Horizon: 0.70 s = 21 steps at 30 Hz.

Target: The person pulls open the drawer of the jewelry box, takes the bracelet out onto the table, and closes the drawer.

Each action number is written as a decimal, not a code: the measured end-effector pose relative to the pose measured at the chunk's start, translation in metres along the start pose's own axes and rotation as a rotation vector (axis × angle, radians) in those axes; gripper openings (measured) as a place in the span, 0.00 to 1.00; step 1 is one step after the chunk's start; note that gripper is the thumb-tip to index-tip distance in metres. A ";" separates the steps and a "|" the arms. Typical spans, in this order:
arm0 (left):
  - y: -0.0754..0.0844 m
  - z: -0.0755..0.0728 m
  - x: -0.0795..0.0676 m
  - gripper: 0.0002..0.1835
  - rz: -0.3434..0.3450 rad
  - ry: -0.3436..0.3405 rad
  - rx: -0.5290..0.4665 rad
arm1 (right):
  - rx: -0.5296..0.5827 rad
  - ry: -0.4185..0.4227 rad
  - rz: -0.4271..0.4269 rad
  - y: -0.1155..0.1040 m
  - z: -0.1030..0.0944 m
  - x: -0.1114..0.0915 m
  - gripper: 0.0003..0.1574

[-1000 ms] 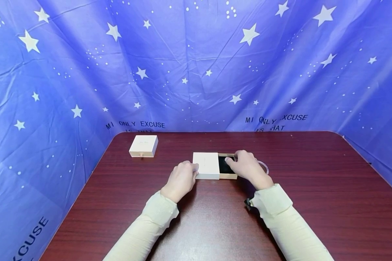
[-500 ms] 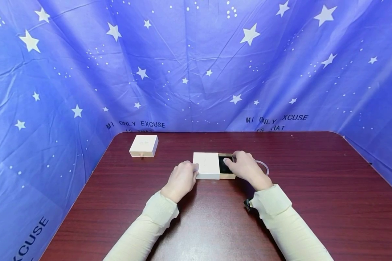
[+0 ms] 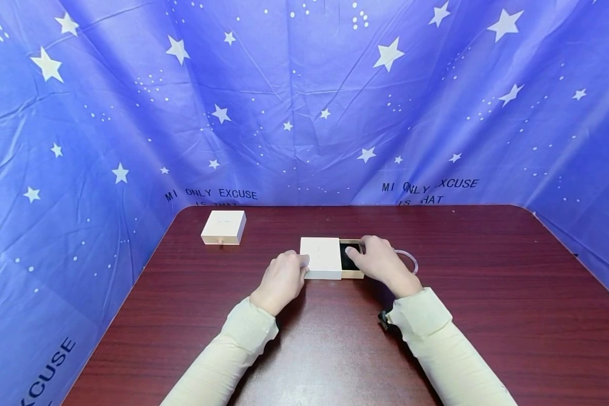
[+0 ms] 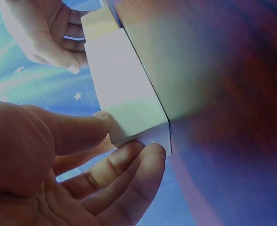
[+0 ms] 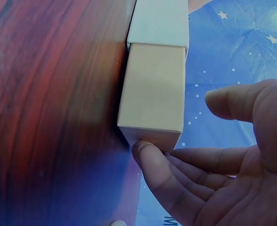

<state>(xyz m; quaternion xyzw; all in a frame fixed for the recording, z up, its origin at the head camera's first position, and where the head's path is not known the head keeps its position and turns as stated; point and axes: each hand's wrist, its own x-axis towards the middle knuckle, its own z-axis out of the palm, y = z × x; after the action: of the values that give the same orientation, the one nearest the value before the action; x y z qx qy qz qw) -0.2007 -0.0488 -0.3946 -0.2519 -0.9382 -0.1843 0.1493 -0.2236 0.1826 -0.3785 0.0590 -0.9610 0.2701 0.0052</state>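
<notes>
Glossy tabletop (image 3: 309,355) bears the white sleeve (image 3: 322,256), its end pinched by the left hand (image 3: 280,281), seemingly to steady it. Thumb clear, the right hand (image 3: 384,262) rests loose fingers against the protruding drawer (image 5: 152,89), apparently bracing it; beyond, a second box (image 3: 223,224) sits before the starry curtain (image 3: 264,73).

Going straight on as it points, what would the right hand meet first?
Most likely the tan drawer, at its outer end; the right hand seems to touch it, though depth is unclear.
</notes>
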 end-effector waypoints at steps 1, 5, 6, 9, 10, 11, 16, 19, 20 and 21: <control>0.000 0.000 0.000 0.16 0.000 -0.001 0.001 | 0.002 0.000 -0.005 0.000 0.000 0.000 0.26; 0.000 0.001 0.000 0.16 0.000 0.000 0.004 | 0.014 -0.004 -0.008 -0.001 0.000 0.000 0.28; 0.000 0.001 0.000 0.16 0.000 0.001 0.003 | 0.017 -0.007 -0.010 -0.001 0.000 0.000 0.28; 0.000 0.001 0.000 0.16 -0.002 0.002 0.003 | 0.021 -0.013 -0.009 -0.001 0.001 -0.001 0.29; 0.000 0.001 0.000 0.16 -0.002 0.002 0.003 | 0.021 -0.015 -0.012 -0.001 0.001 -0.001 0.29; 0.000 0.001 0.000 0.16 -0.002 0.001 0.003 | 0.020 -0.016 -0.012 -0.001 0.001 -0.001 0.29; 0.000 0.001 0.000 0.16 0.001 0.002 0.001 | 0.024 -0.015 -0.007 -0.002 0.001 -0.001 0.30; 0.000 0.001 0.000 0.16 0.005 0.005 0.002 | 0.023 -0.013 -0.008 -0.002 0.001 -0.001 0.31; 0.000 0.001 0.000 0.16 0.007 0.006 0.003 | 0.022 -0.012 -0.009 -0.002 0.001 -0.001 0.31; 0.000 0.000 0.000 0.16 0.008 0.008 0.004 | 0.022 -0.012 -0.011 -0.003 0.001 -0.001 0.31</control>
<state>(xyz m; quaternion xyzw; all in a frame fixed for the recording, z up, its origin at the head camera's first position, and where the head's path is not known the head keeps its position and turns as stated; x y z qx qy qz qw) -0.2008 -0.0486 -0.3949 -0.2547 -0.9370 -0.1826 0.1542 -0.2218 0.1797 -0.3781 0.0659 -0.9577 0.2800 0.0002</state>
